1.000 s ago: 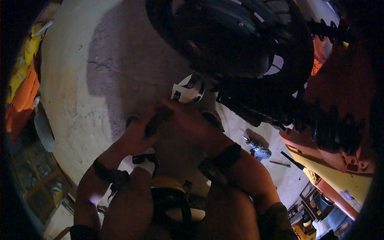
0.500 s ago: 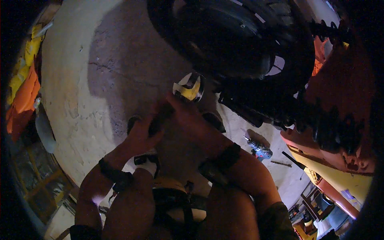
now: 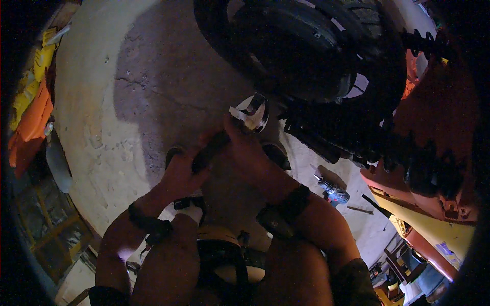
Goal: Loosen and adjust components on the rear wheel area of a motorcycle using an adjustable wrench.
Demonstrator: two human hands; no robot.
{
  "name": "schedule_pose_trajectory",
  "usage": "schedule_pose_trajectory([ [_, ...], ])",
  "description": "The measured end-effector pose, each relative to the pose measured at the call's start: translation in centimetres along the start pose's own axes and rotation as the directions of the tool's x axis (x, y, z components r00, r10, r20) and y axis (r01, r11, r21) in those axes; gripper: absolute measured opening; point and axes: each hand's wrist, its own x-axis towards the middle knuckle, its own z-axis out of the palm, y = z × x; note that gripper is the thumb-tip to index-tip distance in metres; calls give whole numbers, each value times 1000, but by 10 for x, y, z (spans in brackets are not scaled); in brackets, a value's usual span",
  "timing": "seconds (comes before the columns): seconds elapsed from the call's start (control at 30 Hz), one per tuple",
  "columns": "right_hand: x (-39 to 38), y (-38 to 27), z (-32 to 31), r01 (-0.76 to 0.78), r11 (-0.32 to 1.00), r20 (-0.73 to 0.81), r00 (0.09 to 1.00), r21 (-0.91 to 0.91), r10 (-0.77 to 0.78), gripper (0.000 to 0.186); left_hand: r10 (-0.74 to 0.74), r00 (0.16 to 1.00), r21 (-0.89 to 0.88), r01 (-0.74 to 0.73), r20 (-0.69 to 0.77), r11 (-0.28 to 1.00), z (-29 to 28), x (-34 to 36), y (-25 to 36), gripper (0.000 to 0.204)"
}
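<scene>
Between my hands is a dark, rounded, elongated piece [image 3: 211, 151]; in the dim light its kind does not show. My left hand [image 3: 181, 171] is closed round its near side. My right hand [image 3: 247, 158] is closed too, its fingers beside the far end of that piece, and what they grip is mostly hidden. Just beyond the right fingertips shows a round, shiny silver and white thing [image 3: 253, 113]; whether the hand touches it I cannot tell. Dark bands sit on both my wrists.
A large black wheel with a tyre [image 3: 372, 23] fills the upper right, beside black coil springs [image 3: 429, 168] and red-and-yellow bodywork [image 3: 423, 217]. On the concrete floor lie a cordless drill [image 3: 334, 195] and a thin rod [image 3: 360, 209]. Orange and yellow material [image 3: 33, 120] lies far left.
The whole view has shifted slightly, with the wheel and floor things a little lower and to the right. The shiny round thing shows less yellow now. Both hands keep nearly the same pose.
</scene>
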Motion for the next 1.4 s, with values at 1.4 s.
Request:
schedule_pose_trajectory([
  [1.4,-2,16,-13,-40,999,191,980,-35,46,24,-205,970,-182,227,131,957,5,-12,-7,35],
])
